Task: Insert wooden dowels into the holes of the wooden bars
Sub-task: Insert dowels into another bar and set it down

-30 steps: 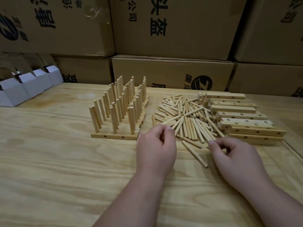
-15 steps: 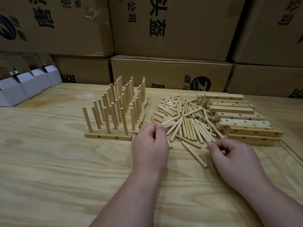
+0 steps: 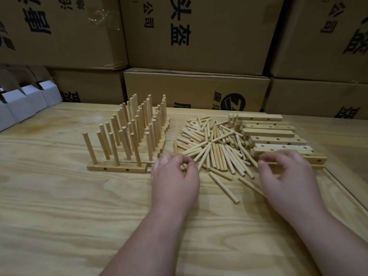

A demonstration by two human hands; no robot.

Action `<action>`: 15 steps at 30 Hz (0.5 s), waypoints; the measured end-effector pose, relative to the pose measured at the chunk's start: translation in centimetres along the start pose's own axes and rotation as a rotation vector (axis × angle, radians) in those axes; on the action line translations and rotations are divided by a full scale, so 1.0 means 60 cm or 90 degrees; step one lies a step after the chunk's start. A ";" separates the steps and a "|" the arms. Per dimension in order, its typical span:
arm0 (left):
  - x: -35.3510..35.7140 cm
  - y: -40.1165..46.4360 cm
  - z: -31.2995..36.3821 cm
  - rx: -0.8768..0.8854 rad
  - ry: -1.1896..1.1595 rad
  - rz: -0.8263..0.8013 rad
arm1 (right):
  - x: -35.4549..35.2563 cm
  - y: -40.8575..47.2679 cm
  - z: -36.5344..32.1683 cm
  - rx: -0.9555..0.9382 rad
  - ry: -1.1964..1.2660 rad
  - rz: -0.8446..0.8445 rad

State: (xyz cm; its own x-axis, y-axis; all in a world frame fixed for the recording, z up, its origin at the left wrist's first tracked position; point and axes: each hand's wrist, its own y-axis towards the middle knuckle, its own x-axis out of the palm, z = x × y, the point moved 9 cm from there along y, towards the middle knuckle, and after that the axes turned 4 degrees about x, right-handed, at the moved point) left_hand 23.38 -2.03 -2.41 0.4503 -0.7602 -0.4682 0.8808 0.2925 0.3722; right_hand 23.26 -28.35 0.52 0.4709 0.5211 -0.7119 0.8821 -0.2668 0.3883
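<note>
Several wooden bars with upright dowels [image 3: 139,126] stand in rows at centre left. The nearest one, the front bar [image 3: 117,168], carries a row of dowels. My left hand [image 3: 175,182] rests just right of that bar's end, fingers curled, thumb and forefinger pinching what looks like a dowel end [image 3: 182,167]. A heap of loose dowels [image 3: 215,148] lies in the middle. My right hand [image 3: 288,180] pinches a thin dowel [image 3: 268,162] held level, at the heap's right edge, in front of the empty drilled bars [image 3: 272,132].
The plywood table [image 3: 59,216] has a raised strip [image 3: 346,194] along its right side. Small white open boxes [image 3: 20,104] sit at the far left. Stacked cardboard cartons [image 3: 195,90] wall off the back.
The front bar with its dowels has slid left, away from the rows behind. My left hand followed it a little. My right hand has picked a dowel off the heap's edge.
</note>
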 end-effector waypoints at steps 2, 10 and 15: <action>0.014 0.001 -0.005 0.003 0.039 -0.044 | -0.006 0.007 0.013 0.032 -0.093 -0.010; 0.035 -0.006 0.013 0.055 -0.020 -0.119 | 0.015 0.007 0.027 0.040 -0.174 -0.073; 0.042 -0.017 0.030 0.109 -0.070 -0.155 | -0.003 0.020 0.038 0.050 -0.183 0.022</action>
State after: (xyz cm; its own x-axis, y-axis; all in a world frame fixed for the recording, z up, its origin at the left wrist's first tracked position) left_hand 23.37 -5.29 -2.50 0.2026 -0.8566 -0.4746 0.9192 -0.0009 0.3939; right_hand 24.23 -30.63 -0.23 0.4745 0.2632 -0.8400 0.8587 -0.3484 0.3759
